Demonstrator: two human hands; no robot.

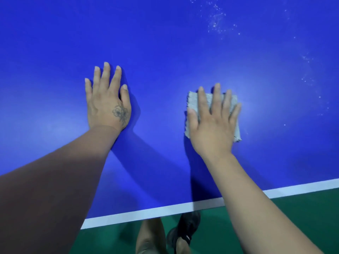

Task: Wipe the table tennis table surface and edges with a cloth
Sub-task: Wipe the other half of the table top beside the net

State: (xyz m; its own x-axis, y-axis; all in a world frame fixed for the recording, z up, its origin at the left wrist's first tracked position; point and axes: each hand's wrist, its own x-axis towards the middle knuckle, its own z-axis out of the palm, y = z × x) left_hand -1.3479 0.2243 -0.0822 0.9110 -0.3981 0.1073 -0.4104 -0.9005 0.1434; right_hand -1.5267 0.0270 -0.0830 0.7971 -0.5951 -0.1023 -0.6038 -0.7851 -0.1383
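Looking down, we see our right hand (213, 123) pressing flat, fingers straight and spread, on a grey cloth (193, 99) on the blue table (165, 43). Our left hand (107, 99) rests flat beside it, fingers apart, holding nothing.

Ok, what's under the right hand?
A folded grey cloth, pressed flat on the blue table by the right hand. Its edges show around the fingers; its middle and the table beneath it are covered.

No legible writing is showing anywhere. A small white mark is sitting on the black shoe (187, 229) below the table (165, 43) edge, too blurred to be read.
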